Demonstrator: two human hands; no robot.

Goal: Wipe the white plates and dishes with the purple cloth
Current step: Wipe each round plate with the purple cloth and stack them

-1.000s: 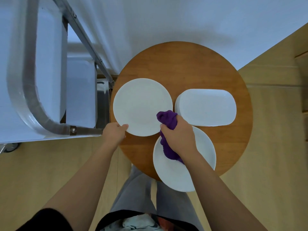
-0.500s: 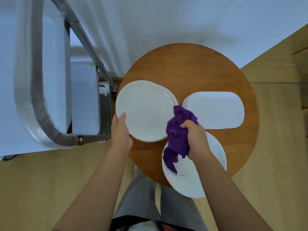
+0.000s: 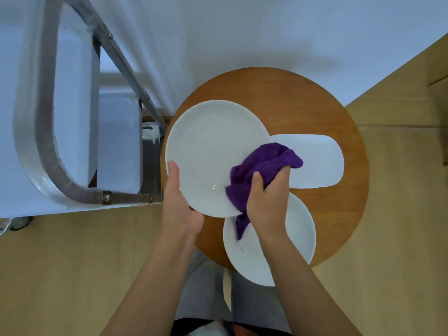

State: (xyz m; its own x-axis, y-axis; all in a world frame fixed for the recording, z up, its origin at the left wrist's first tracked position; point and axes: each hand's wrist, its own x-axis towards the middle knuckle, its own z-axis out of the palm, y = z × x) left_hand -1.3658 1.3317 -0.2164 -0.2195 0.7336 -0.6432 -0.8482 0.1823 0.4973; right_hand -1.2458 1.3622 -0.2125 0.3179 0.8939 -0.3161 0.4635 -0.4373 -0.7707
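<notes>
Since half a second before, the left hand (image 3: 180, 209) had lifted the round plate (image 3: 213, 156) off the wooden table (image 3: 339, 214) and nearer the person, and the purple cloth (image 3: 257, 170) had moved onto its right edge. Nearest, a second round plate (image 3: 298, 229) overhung the table's near edge. The left hand gripped the raised plate's lower left rim; the right hand (image 3: 268, 200) clutched the bunched cloth against it. Beyond lay an oblong white dish (image 3: 320, 163), partly covered.

No readable text, no labels, no brands, no numbers, no signs on anything in view
</notes>
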